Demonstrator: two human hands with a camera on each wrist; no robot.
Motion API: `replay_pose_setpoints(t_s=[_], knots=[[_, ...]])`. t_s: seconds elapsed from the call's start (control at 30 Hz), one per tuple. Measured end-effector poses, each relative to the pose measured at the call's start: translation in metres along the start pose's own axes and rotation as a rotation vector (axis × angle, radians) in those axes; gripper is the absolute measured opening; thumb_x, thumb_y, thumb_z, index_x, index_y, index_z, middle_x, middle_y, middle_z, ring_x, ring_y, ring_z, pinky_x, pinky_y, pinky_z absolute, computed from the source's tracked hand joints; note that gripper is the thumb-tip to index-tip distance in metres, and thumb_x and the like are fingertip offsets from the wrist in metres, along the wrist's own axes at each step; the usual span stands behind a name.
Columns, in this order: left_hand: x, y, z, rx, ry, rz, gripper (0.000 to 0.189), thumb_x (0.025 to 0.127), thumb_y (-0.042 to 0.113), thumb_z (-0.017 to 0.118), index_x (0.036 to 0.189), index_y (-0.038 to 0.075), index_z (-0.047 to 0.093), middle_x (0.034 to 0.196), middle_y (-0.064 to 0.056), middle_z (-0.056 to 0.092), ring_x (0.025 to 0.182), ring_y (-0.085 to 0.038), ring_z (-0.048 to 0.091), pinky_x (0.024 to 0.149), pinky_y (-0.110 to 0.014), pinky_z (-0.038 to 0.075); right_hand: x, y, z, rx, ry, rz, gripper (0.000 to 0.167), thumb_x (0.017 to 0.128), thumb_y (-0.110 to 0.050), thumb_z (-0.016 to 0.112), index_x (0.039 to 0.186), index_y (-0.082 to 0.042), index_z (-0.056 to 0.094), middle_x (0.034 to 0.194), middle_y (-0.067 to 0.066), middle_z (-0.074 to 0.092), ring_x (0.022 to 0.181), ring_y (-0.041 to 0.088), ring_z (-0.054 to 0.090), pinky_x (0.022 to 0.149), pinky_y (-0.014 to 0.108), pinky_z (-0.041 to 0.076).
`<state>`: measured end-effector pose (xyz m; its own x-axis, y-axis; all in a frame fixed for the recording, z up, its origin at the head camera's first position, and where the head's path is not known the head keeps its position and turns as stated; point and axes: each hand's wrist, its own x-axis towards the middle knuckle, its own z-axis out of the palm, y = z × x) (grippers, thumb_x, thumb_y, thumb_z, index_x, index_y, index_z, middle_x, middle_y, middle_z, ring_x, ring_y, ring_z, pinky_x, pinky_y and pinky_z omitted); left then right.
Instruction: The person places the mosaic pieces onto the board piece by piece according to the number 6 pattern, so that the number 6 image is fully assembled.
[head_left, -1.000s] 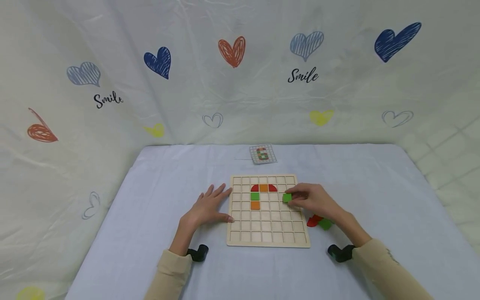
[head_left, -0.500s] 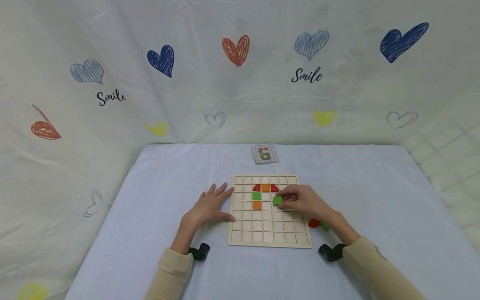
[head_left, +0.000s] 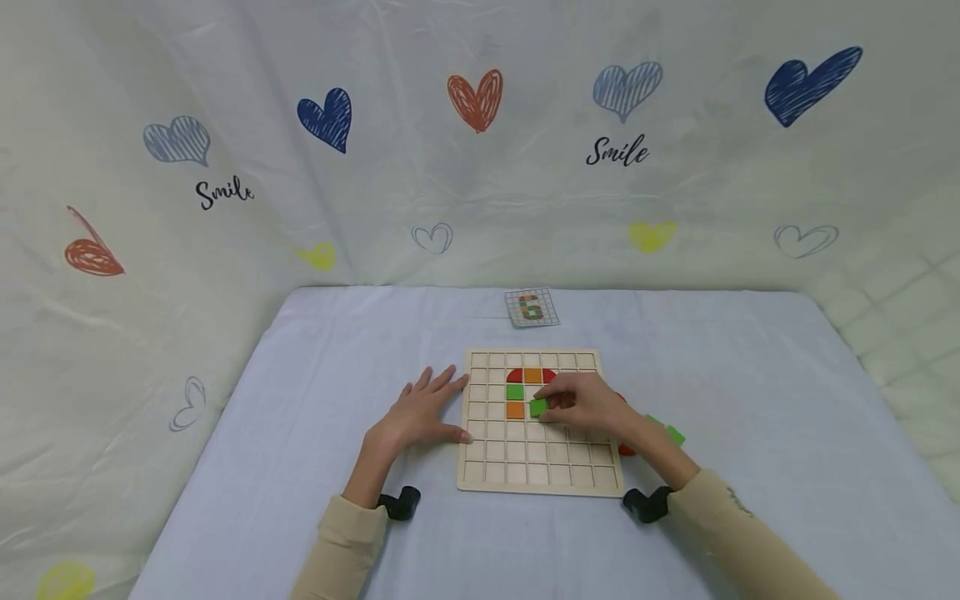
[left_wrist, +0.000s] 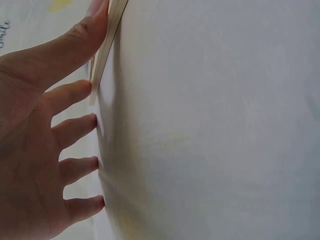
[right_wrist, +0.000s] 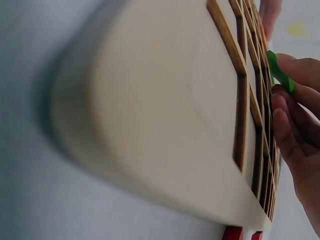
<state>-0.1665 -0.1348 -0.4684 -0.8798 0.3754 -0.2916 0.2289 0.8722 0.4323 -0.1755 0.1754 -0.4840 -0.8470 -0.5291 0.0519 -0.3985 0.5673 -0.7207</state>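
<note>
My right hand (head_left: 581, 402) pinches a green square tile (head_left: 537, 407) between thumb and fingers, close over the wooden grid board (head_left: 487, 475). The held tile overlaps the cell just right of an orange square tile (head_left: 515, 410). Above that orange piece lies another green tile (head_left: 514, 392). Along the upper row sit a red rounded tile (head_left: 515, 376), an orange tile (head_left: 532, 376) and a second red tile, partly behind my fingers. My left hand (head_left: 416, 418) is spread at the board's left edge, its thumb and index fingertip touching the frame, as the left wrist view shows.
Behind the board lies a small card (head_left: 532, 308) with a gridded coloured pattern. Loose green tiles (head_left: 676, 435) and red tiles (head_left: 626, 450) lie right of the board, partly hidden by my right forearm. A patterned white curtain (head_left: 360, 192) stands behind the table.
My right hand has carried the green tile leftward across the board, from its right side to near the orange tile. The left hand has stayed at the board's edge.
</note>
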Motion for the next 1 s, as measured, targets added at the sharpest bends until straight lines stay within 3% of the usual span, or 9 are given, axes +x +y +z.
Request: replay_pose_setpoints(t_s=[0.23, 0.7, 1.0], knots=[[0.0, 0.001, -0.001, 0.003, -0.003, 0.006, 0.099, 0.081, 0.048, 0.085, 0.162, 0.024, 0.034, 0.172, -0.004, 0.021, 0.16, -0.039, 0.009, 0.125, -0.065, 0.013, 0.002, -0.003, 0.004, -0.043, 0.0, -0.038, 0.024, 0.084, -0.015, 0.086, 0.106, -0.008, 0.079, 0.089, -0.004, 0.069, 0.076, 0.007, 0.056, 0.067, 0.021, 0.051], [0.0, 0.0, 0.0, 0.002, -0.001, 0.009, 0.1, 0.08, 0.049, 0.086, 0.162, 0.023, 0.035, 0.172, -0.005, 0.022, 0.16, -0.04, 0.01, 0.125, -0.066, 0.014, 0.002, -0.011, 0.009, -0.149, 0.003, -0.031, 0.024, 0.083, -0.013, 0.086, 0.106, -0.011, 0.079, 0.098, -0.001, 0.066, 0.078, 0.012, 0.052, 0.068, 0.023, 0.045], [0.001, -0.001, 0.0, 0.003, 0.001, 0.004, 0.1, 0.08, 0.049, 0.086, 0.162, 0.023, 0.034, 0.172, -0.005, 0.022, 0.16, -0.04, 0.009, 0.125, -0.065, 0.013, -0.003, -0.008, 0.005, -0.121, 0.048, -0.065, 0.025, 0.083, -0.009, 0.085, 0.107, -0.007, 0.077, 0.096, 0.001, 0.068, 0.082, 0.015, 0.06, 0.07, 0.023, 0.053]])
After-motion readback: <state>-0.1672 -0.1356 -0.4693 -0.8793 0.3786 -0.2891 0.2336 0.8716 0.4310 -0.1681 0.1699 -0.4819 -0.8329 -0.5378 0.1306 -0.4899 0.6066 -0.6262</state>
